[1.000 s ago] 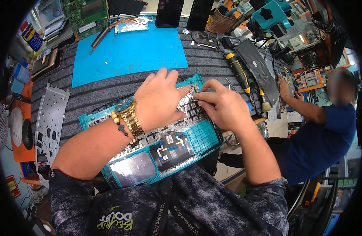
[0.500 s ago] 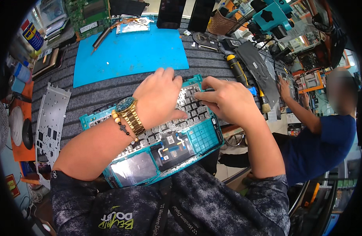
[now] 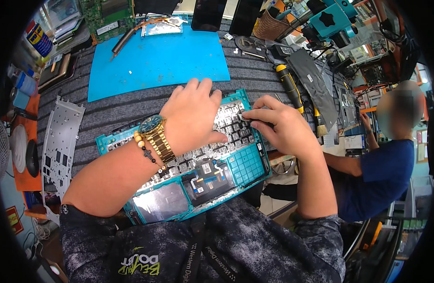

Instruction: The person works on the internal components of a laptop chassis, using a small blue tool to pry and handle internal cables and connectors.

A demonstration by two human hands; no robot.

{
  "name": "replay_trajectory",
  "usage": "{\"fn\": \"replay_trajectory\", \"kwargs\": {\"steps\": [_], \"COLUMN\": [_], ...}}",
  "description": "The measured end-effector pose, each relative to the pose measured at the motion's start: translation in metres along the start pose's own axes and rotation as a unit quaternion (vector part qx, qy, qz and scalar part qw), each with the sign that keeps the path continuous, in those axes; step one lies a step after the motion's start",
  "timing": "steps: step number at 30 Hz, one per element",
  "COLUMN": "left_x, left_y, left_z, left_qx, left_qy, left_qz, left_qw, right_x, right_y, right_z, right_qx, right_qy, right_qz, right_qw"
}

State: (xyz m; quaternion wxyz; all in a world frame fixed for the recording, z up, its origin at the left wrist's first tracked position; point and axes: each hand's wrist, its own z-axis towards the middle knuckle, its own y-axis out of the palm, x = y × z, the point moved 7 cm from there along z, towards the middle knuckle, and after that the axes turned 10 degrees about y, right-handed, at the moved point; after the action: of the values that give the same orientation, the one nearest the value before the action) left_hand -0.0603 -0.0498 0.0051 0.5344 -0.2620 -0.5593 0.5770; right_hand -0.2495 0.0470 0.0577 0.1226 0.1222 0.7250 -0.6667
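A laptop's teal top case point(image 3: 247, 162) lies inside-up in front of me, tilted toward my body. Set in it is a silver keyboard point(image 3: 238, 134) with rows of black squares; below sits the dark back of a touchpad point(image 3: 210, 184). My left hand point(image 3: 192, 115) rests across the keyboard, thumb apart and fingers stretched toward the far edge, wearing a gold watch point(image 3: 162, 145) and a bead bracelet. My right hand point(image 3: 280, 123) has thumb and forefinger pinched at the keyboard's right end. Whatever lies between those fingertips is too small to make out.
Beyond the case lies a blue mat point(image 3: 155, 66). A yellow-black screwdriver point(image 3: 290, 87) and a brush point(image 3: 320, 127) are at right, near a dark flat panel point(image 3: 313, 85). A perforated metal plate point(image 3: 61, 146) stands left. Another person point(image 3: 377, 174) sits at right.
My right hand has shifted slightly right and down, still pinching at the keyboard's right end. My left hand stays on the keyboard. The other person's near arm has lowered.
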Motion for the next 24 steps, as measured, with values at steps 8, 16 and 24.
{"fn": "replay_trajectory", "kwargs": {"steps": [8,16,24], "left_x": [-0.004,-0.006,-0.005], "left_y": [-0.004,-0.006,-0.008], "left_z": [-0.002,-0.005,-0.007], "left_qx": [0.004,-0.015,-0.018], "left_qy": [0.012,0.008,-0.006], "left_qz": [-0.026,-0.039,-0.03], "left_qw": [1.0,0.999,0.999], "right_x": [-0.006,-0.015,-0.023], "right_y": [0.017,0.021,0.032], "right_z": [-0.013,-0.006,0.007], "right_qx": [-0.031,0.02,0.052], "right_qy": [0.067,0.046,0.04], "right_qz": [0.063,0.086,0.073], "right_qw": [0.995,0.995,0.995]}}
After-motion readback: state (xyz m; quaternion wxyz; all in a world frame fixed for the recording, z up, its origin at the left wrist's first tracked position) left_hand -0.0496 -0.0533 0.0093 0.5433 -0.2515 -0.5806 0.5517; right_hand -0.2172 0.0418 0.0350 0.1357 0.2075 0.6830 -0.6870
